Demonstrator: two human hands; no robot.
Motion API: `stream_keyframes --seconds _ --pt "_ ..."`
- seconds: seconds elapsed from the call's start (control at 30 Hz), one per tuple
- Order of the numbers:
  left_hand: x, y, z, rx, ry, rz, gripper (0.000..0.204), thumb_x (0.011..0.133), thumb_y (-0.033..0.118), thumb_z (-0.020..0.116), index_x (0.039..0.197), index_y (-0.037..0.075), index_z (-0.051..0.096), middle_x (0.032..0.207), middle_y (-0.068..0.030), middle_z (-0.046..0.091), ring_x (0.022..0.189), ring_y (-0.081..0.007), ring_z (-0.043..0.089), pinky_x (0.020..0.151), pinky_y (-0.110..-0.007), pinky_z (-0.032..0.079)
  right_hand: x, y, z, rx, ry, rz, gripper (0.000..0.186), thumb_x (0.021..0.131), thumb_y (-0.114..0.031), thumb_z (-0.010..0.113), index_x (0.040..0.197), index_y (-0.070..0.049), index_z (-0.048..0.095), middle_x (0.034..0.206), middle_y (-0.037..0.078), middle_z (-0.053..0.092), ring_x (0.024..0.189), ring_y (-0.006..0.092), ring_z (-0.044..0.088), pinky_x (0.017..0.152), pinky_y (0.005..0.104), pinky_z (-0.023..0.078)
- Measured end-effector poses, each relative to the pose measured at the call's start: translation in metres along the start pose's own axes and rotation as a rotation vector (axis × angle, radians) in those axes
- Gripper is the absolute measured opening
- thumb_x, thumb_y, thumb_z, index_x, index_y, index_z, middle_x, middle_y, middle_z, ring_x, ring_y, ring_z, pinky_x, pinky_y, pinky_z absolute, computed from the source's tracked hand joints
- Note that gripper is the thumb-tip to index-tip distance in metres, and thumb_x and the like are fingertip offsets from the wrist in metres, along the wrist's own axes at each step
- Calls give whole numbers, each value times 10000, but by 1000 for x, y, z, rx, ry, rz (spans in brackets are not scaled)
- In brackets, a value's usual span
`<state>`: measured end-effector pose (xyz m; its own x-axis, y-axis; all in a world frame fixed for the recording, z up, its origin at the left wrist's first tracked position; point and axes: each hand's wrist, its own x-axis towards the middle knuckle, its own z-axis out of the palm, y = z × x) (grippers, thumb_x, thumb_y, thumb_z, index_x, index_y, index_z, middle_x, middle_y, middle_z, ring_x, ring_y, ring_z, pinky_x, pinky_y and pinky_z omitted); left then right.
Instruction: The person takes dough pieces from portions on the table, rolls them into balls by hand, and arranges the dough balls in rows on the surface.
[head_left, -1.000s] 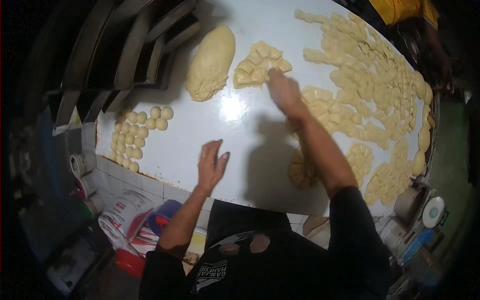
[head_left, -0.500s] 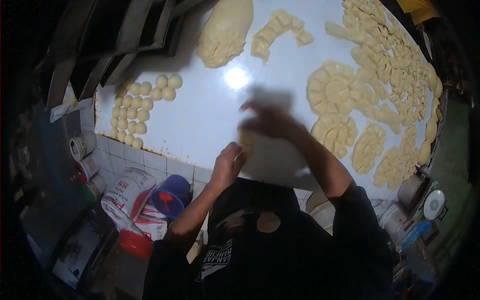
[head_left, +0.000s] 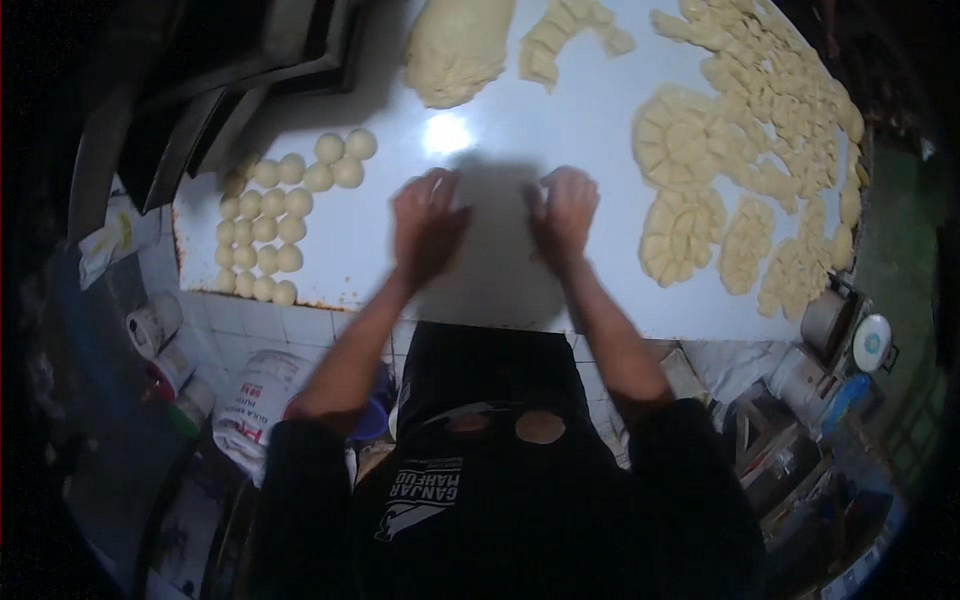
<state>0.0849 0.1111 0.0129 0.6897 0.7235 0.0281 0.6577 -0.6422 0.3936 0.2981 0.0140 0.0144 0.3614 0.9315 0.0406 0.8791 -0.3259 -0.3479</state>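
Note:
My left hand point(head_left: 425, 225) and my right hand point(head_left: 562, 215) rest palm down and cupped on the white table point(head_left: 500, 290), side by side and slightly blurred. Whatever lies under the palms is hidden. Left of my left hand are rows of round dough balls point(head_left: 275, 215). A large lump of dough point(head_left: 455, 50) sits at the far edge, with a short row of cut dough pieces point(head_left: 570, 30) next to it. Many cut dough pieces point(head_left: 700, 170) in round clusters cover the right side of the table.
Dark metal trays point(head_left: 230, 90) stand stacked at the far left. A white sack point(head_left: 255, 400) and a blue tub point(head_left: 372, 420) lie below the table's tiled front. A small scale point(head_left: 872, 342) and a metal pot point(head_left: 825, 320) sit off the right corner.
My right hand pulled back from the cut pieces at the far side. Both hands met near the table's front, then spread apart onto the table surface.

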Motion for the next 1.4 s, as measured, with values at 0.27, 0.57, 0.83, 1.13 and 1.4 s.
stream_keyframes --seconds 0.27,0.57,0.83,1.13,1.4 --pt "-9 -38 1 -135 -745 -11 142 877 184 772 849 73 687 889 -121 669 884 -349 640 815 -501 496 -21 58 -24 -66 -82 -183 347 815 -385 861 795 -82 693 861 154 643 856 344 611 780 517 451" --pt "-74 -41 24 -182 -269 74 243 898 237 800 1057 87 691 1150 -135 697 1052 -343 625 921 -501 486 -11 70 -38 185 -727 -189 381 841 -420 848 946 -74 727 896 154 682 883 383 659 770 558 488" --pt "-80 28 36 -502 62 157 179 850 125 822 970 85 694 1038 -130 705 927 -369 663 823 -505 533 -51 75 -3 259 114 -551 336 804 -345 872 946 -81 719 886 106 680 857 335 649 767 502 475" --pt "-87 36 50 -308 192 -7 227 838 154 832 1018 95 707 1121 -126 660 1078 -363 630 890 -513 521 -22 49 -17 66 -343 -394 321 851 -361 841 900 -84 687 914 117 648 914 343 609 843 496 448" --pt "-43 73 49 -331 347 23 190 853 177 790 796 63 649 867 -128 655 856 -354 647 782 -514 528 -39 51 2 116 -226 -409 324 807 -286 880 918 -90 648 970 93 628 989 342 591 848 503 455"
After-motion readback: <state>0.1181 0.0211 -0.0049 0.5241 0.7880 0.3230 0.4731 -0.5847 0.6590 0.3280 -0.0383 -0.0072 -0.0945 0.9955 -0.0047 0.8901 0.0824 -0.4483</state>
